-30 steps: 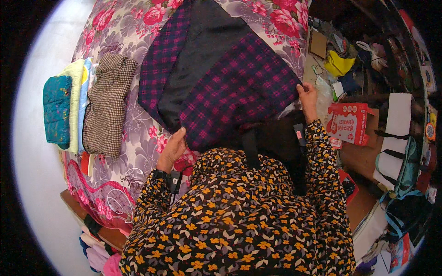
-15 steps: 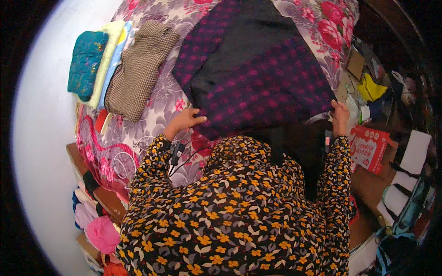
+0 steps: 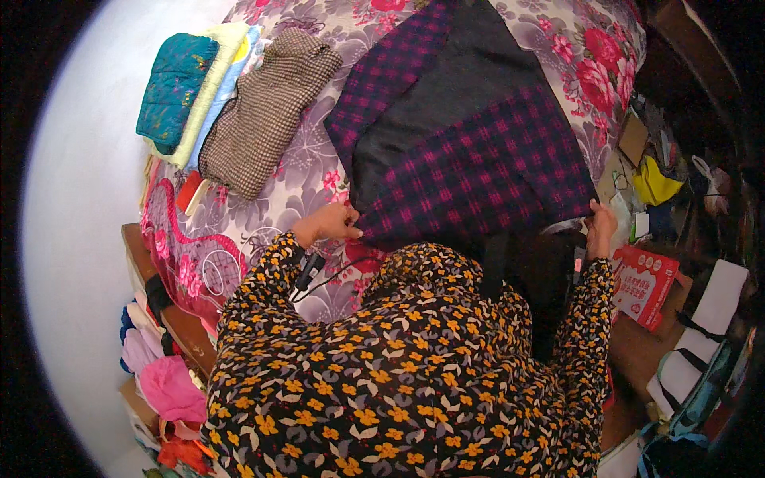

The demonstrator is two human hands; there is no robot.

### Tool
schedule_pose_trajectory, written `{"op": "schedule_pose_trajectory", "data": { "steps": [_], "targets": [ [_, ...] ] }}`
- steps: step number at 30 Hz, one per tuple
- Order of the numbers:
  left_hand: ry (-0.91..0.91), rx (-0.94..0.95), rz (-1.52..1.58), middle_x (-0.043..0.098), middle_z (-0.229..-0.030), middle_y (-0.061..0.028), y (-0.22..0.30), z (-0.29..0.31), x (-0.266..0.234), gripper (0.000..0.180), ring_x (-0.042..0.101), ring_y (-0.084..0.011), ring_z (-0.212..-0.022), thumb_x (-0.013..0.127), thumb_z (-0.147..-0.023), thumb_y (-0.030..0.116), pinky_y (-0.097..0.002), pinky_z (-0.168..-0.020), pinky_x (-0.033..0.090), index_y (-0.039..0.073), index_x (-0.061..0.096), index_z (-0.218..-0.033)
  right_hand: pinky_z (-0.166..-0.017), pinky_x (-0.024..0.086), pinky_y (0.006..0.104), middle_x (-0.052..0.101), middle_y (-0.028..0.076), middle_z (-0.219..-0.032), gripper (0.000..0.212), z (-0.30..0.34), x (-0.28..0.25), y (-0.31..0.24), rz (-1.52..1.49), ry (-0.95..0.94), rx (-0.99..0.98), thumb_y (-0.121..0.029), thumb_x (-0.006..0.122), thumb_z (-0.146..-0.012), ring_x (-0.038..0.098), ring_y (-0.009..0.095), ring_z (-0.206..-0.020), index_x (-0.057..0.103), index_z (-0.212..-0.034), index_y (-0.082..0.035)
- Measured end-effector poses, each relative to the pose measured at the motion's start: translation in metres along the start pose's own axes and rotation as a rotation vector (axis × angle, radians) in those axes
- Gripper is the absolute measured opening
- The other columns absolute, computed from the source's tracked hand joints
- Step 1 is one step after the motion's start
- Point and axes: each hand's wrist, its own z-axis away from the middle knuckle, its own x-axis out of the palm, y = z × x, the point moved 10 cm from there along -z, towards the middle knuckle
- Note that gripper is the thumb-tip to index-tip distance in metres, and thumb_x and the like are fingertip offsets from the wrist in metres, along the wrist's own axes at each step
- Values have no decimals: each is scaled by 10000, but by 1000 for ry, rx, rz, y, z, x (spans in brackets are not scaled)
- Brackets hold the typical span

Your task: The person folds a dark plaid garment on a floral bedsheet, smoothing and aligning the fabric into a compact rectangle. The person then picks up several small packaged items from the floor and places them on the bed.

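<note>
A plaid garment (image 3: 486, 171) in dark navy and magenta lies across the bed, with one side folded over its plain black lining (image 3: 446, 88). My left hand (image 3: 331, 223) pinches the garment's near left corner between thumb and fingers. At the near right corner, my right hand (image 3: 602, 227) grips the edge of the cloth. The near edge stretches between both hands, close to my body. Just left of the garment lies a folded brown checked cloth (image 3: 271, 111).
Beside the checked cloth is a folded stack with a teal garment (image 3: 177, 92) on top. A floral sheet (image 3: 594, 48) covers the bed. On the right are a red box (image 3: 644, 287) and a yellow cloth (image 3: 657, 182). Pink clothing (image 3: 174, 388) lies low on the left.
The view has shifted, so the bed and its contents appear farther right. My left fingers have closed more tightly on the corner. My right hand still holds the other corner.
</note>
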Motion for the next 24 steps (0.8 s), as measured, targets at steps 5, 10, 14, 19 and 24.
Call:
{"op": "schedule_pose_trajectory", "data": {
  "steps": [5, 10, 14, 19, 24],
  "targets": [
    [-258, -175, 229, 566, -703, -54, -32, 16, 14, 383, 594, -192, -700, 637, -789, 409, -322, -607, 459, 40, 565, -858, -534, 403, 276, 567, -8, -731, 155, 11, 14, 2, 0, -103, 99, -83, 721, -699, 522, 118, -651, 578, -760, -93],
    [-287, -368, 945, 534, -693, 33, -40, 32, 27, 274, 575, -75, -639, 618, -836, 345, -198, -523, 412, 95, 557, -928, -500, 415, 272, 546, -5, -722, 183, 30, 21, -12, 73, -121, 116, -119, 710, -723, 509, 122, -598, 568, -836, -96],
    [-169, -334, 888, 551, -687, 23, -46, 33, 30, 255, 536, -71, -614, 608, -847, 335, -210, -538, 408, 84, 567, -865, -488, 421, 268, 536, -13, -722, 186, 33, 26, -18, 77, -137, 127, -135, 700, -736, 498, 130, -569, 557, -848, -91],
    [-68, -96, 646, 544, -647, 15, -47, 27, 33, 286, 517, -82, -597, 594, -853, 332, -248, -571, 423, 60, 578, -767, -443, 399, 263, 534, -2, -706, 166, 36, 21, -19, 15, -71, 117, -140, 689, -751, 470, 126, -501, 540, -806, -91],
    [-23, -212, 627, 533, -615, 1, -64, 36, 43, 353, 526, -95, -553, 572, -860, 358, -256, -547, 425, 33, 581, -722, -431, 384, 262, 531, 3, -695, 170, 36, 30, -18, 14, -148, 134, -135, 692, -752, 461, 126, -486, 532, -789, -89]
  ]
}}
